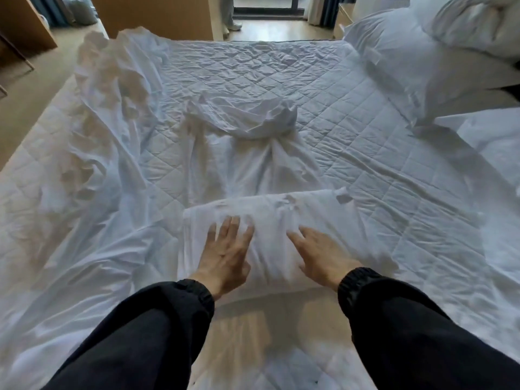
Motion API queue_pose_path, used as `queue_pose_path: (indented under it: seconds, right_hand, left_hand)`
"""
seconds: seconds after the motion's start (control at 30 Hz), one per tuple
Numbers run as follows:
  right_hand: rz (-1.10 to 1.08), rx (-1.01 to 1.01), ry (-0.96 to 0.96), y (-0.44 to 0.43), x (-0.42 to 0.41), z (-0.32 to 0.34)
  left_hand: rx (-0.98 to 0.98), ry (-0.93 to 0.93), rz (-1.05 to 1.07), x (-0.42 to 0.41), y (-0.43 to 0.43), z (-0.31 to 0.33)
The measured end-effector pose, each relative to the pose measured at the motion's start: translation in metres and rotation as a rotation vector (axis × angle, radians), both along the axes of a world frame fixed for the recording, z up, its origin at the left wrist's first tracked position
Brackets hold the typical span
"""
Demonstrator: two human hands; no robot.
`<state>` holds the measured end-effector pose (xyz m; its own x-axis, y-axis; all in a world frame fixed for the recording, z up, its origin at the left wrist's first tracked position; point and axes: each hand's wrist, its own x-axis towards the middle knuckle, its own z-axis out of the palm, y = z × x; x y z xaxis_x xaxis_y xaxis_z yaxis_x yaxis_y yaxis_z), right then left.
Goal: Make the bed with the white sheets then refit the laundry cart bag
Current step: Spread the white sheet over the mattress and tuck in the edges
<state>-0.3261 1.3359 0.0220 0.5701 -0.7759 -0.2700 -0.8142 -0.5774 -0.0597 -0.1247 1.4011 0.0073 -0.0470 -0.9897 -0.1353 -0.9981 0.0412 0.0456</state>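
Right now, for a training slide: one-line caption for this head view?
Left hand and right hand lie flat on a folded white sheet atop the quilted white mattress pad.

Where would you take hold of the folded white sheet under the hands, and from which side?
Probably at its two near corners, coming from the near edge: the folded sheet lies flat and wide across the mattress pad, its long side facing the person, with left hand and right hand open on top.

Matt white cotton-like sheet [107,153], creased and rumpled, quilted stitched mattress pad [351,114], soft matt black sleeves [146,342], smooth wooden panel [157,15]
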Motion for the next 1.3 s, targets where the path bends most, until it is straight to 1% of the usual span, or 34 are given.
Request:
queue_pose_path:
  seconds: [0.03, 0.1, 0.2, 0.3, 0.43, 0.5, 0.53, 0.6, 0.7, 0.9, 0.97, 1.07, 1.17, 1.3]
  right_hand:
    - [0.008, 0.065, 0.072, 0.002, -0.003, -0.008]
    - [0.05, 0.121, 0.157, 0.006, -0.009, -0.027]
    - [0.081, 0.127, 0.223, 0.017, -0.015, -0.061]
    - [0.07, 0.048, 0.262, 0.026, -0.017, -0.087]
    - [0.021, -0.023, 0.259, 0.036, -0.014, -0.111]
    - [0.014, -0.15, 0.19, 0.035, -0.014, -0.126]
    - [0.002, -0.22, 0.124, 0.034, -0.014, -0.135]
    - [-0.01, -0.277, 0.057, 0.032, -0.011, -0.145]
    - [-0.036, -0.292, 0.029, 0.032, -0.007, -0.139]
    - [-0.042, -0.28, -0.044, 0.051, -0.011, -0.099]
    - [-0.037, -0.246, -0.026, 0.075, -0.018, -0.089]
    - [-0.006, -0.091, 0.005, 0.123, -0.036, -0.077]
    - [0.042, -0.07, 0.048, 0.166, -0.055, -0.071]
    - [0.04, -0.025, 0.077, 0.22, -0.074, -0.056]
  left_hand:
    - [0.086, 0.013, -0.025, -0.005, 0.003, -0.012]
    - [0.233, -0.007, -0.055, -0.014, 0.011, -0.033]
    - [0.312, -0.077, -0.07, -0.02, 0.024, -0.064]
    - [0.323, -0.082, -0.037, -0.021, 0.027, -0.086]
    - [0.254, -0.052, -0.013, -0.019, 0.027, -0.103]
    - [0.24, -0.025, -0.017, -0.02, 0.029, -0.109]
    - [0.231, -0.013, -0.016, -0.021, 0.03, -0.111]
    - [0.217, 0.003, -0.013, -0.024, 0.031, -0.112]
    - [0.233, 0.008, -0.005, -0.027, 0.035, -0.106]
    - [0.263, 0.024, 0.015, -0.034, 0.058, -0.082]
    - [0.299, 0.03, 0.015, -0.04, 0.08, -0.072]
    - [0.357, 0.047, 0.007, -0.054, 0.126, -0.059]
    - [0.367, 0.067, 0.004, -0.07, 0.173, -0.05]
    - [0.41, 0.084, 0.009, -0.092, 0.229, -0.041]
